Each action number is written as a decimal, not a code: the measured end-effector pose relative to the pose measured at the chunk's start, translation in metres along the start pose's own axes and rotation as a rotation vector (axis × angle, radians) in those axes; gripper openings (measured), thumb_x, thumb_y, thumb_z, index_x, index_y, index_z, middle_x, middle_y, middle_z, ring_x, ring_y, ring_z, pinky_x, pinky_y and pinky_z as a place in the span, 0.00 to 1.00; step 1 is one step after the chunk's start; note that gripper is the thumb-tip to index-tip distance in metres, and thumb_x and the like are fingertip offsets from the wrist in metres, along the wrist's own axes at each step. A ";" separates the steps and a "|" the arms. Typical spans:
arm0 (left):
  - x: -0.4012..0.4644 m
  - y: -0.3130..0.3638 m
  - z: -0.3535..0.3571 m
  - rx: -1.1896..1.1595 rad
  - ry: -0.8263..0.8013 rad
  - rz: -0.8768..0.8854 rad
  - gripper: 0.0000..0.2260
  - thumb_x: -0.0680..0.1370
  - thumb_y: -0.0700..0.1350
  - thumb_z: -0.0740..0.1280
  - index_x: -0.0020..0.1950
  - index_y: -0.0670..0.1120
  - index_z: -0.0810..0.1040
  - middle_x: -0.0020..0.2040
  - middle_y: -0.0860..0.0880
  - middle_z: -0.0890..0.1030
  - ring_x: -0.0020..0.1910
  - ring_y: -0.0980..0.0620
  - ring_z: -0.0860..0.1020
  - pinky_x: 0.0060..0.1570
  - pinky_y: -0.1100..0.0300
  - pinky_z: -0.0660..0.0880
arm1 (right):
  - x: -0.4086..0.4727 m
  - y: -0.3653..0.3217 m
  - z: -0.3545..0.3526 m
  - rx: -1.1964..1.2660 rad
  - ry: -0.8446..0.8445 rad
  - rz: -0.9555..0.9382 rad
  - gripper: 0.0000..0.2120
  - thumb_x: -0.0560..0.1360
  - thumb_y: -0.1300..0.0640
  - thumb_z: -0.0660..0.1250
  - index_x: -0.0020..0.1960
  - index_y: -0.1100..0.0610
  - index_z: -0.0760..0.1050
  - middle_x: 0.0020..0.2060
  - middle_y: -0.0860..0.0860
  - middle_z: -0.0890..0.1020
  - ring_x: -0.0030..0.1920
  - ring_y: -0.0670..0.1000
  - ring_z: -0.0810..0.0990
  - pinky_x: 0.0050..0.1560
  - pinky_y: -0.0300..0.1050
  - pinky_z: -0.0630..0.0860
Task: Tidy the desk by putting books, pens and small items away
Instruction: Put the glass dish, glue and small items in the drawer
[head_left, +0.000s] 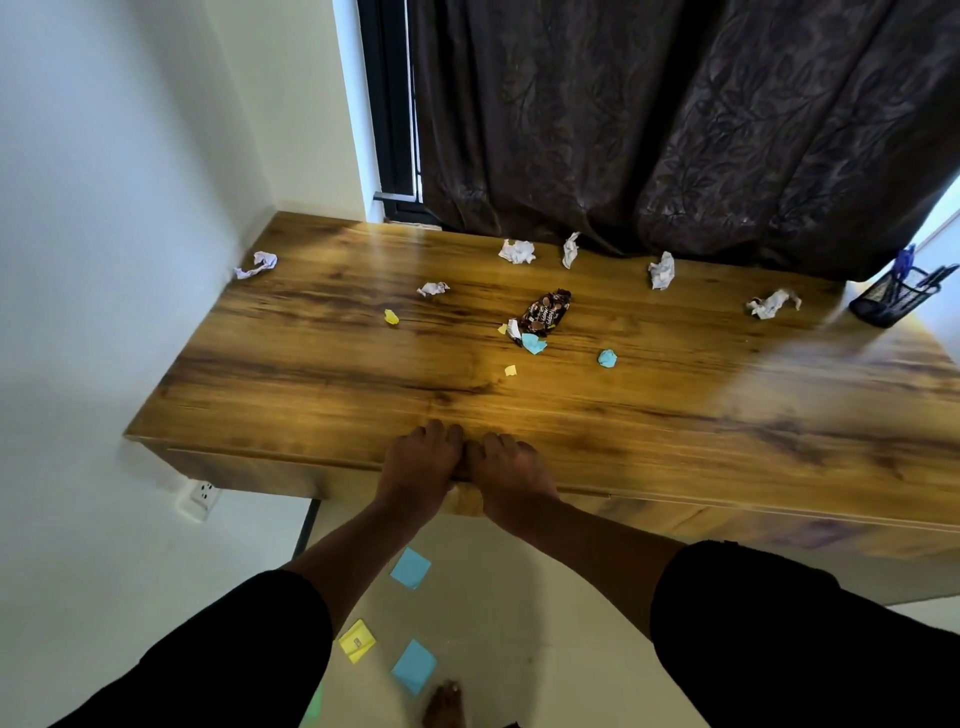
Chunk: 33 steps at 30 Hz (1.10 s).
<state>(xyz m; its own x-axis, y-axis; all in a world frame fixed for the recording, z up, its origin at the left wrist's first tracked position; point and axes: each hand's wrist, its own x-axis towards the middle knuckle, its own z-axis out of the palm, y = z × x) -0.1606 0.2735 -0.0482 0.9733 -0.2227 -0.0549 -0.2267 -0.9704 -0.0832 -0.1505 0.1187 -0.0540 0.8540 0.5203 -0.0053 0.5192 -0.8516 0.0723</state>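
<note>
Left hand (421, 460): I see it resting fingers-down on the near edge of the brown wood-grain surface (291, 384), holding nothing.
Right hand (511, 470): just beside it, likewise flat and empty.
Nearest litter: small yellow paper scrap (510, 370), mid-surface.
Wrapper: crumpled brown snack wrapper (545, 310), beyond it.
Holder: black mesh pen holder (888, 299), far right corner.
Approach: I'd gather near scraps first, sweeping inward.

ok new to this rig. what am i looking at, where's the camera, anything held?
There is no machine here: one wide-angle camera sits on a person's head and looks down. The left hand and right hand rest side by side on the near edge of a wooden desk, holding nothing. The desk carries crumpled white paper, small coloured scraps, a brown snack wrapper and a mesh pen holder at the far right. Sticky notes lie on the floor.
</note>
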 end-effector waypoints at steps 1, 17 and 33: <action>0.003 -0.002 0.001 0.001 -0.010 0.005 0.30 0.71 0.59 0.76 0.66 0.47 0.72 0.57 0.45 0.78 0.49 0.47 0.80 0.44 0.55 0.77 | 0.000 0.002 0.001 0.015 0.009 0.024 0.19 0.65 0.56 0.78 0.54 0.54 0.78 0.45 0.54 0.80 0.44 0.55 0.80 0.40 0.48 0.79; 0.027 -0.024 0.011 0.070 -0.178 0.212 0.40 0.79 0.59 0.67 0.81 0.39 0.56 0.80 0.34 0.60 0.77 0.35 0.63 0.73 0.43 0.65 | 0.012 0.030 0.013 -0.101 -0.163 -0.128 0.28 0.71 0.41 0.74 0.66 0.54 0.77 0.64 0.61 0.80 0.62 0.62 0.81 0.50 0.55 0.82; 0.029 -0.025 0.000 0.155 -0.179 0.243 0.36 0.80 0.62 0.62 0.80 0.43 0.59 0.80 0.39 0.63 0.75 0.40 0.67 0.67 0.47 0.71 | 0.021 0.029 0.004 -0.150 -0.231 -0.250 0.27 0.80 0.45 0.65 0.75 0.54 0.67 0.68 0.67 0.76 0.66 0.67 0.78 0.59 0.59 0.77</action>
<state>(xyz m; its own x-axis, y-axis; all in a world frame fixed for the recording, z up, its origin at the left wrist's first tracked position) -0.1271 0.2918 -0.0475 0.8719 -0.4124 -0.2640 -0.4671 -0.8624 -0.1954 -0.1170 0.1043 -0.0561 0.6953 0.6680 -0.2654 0.7167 -0.6723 0.1854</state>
